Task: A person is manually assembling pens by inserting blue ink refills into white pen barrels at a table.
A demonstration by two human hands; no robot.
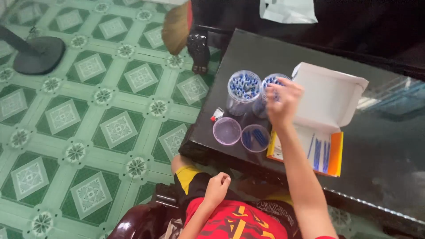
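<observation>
Right hand (pixel 283 101), fingers bunched, pinches at the clear round plastic jar of blue pens (pixel 268 90) near the dark glass table (pixel 389 146)'s left edge. Left hand (pixel 217 188), a loose fist, rests on the lap.

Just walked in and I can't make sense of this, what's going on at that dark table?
A person seated at the dark glass table is reaching with the right hand into one of two clear round jars packed with blue pens. The left hand rests curled near their lap, holding nothing that shows. In front of the jars lie an empty clear lid and a second one holding a few blue pens. An open white and orange box beside them has several blue pens in it.
</observation>
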